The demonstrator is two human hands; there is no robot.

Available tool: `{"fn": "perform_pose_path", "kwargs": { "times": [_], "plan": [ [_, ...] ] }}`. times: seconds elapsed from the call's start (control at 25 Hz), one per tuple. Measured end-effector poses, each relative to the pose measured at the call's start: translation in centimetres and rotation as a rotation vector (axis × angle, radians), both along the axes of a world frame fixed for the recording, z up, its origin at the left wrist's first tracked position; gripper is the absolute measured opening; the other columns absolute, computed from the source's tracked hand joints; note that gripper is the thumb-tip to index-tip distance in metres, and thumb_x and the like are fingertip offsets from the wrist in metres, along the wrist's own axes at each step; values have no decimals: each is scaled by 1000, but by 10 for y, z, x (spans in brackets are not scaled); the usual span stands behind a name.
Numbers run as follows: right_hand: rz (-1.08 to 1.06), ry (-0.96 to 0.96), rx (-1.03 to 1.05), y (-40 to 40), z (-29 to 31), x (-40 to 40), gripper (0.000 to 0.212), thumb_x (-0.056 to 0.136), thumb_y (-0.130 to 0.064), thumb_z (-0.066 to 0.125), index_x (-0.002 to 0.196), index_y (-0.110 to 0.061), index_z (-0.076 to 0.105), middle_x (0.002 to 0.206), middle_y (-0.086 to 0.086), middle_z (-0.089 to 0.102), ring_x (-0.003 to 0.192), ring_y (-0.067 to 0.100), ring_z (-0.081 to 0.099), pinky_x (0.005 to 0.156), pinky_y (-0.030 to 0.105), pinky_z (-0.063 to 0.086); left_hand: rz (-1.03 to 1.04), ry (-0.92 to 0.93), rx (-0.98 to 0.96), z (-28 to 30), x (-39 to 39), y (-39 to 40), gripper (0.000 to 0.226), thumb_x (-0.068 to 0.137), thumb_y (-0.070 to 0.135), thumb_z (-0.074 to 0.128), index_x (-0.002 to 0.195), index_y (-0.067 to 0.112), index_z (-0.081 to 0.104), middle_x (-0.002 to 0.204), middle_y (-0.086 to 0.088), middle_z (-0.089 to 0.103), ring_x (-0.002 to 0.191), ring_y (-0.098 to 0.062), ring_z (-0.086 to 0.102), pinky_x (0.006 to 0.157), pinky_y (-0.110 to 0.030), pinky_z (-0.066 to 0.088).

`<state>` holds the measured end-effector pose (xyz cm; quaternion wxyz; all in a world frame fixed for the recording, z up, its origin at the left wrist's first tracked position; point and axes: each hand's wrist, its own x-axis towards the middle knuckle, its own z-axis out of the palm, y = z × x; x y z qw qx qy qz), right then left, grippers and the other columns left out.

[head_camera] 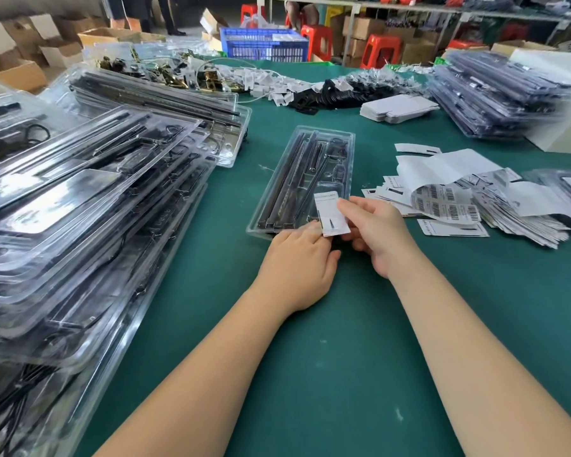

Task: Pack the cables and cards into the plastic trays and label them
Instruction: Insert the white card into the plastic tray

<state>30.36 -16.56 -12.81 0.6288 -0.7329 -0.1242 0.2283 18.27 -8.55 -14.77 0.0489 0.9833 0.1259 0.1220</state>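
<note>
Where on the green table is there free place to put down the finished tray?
Bare green cloth lies near the person, around both forearms. A narrower patch sits between the tray and the left stacks. The right side is crowded with label sheets, the far edge with loose parts.

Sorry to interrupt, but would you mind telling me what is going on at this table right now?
A person is packing clear plastic trays on a green table. Both hands, the left hand and the right hand, hold a small white card at the near end of an open tray that already holds black parts. Filled trays are stacked to the left, and barcode label sheets lie to the right.
</note>
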Motion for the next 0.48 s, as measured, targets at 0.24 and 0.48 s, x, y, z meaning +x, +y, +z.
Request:
{"fn": "perform_pose_path", "kwargs": {
  "times": [0.24, 0.48],
  "plan": [
    [-76, 281, 149, 3, 9, -4, 31, 86, -10, 70, 115, -17, 60, 69, -4, 68, 52, 6, 57, 44, 17, 43, 4, 4, -2, 0, 0, 0, 39, 99, 36, 34, 126, 14, 54, 137, -1, 50, 128, -20, 44, 100, -32, 29],
    [16, 441, 360, 5, 21, -4, 32, 93, 7, 53, 121, -5, 51, 87, 10, 67, 66, 15, 67, 55, 24, 58, 18, 9, 1, -1, 2, 0, 38, 99, 36, 35, 123, 13, 54, 133, -1, 53, 126, -21, 46, 100, -32, 29]
  ]
}}
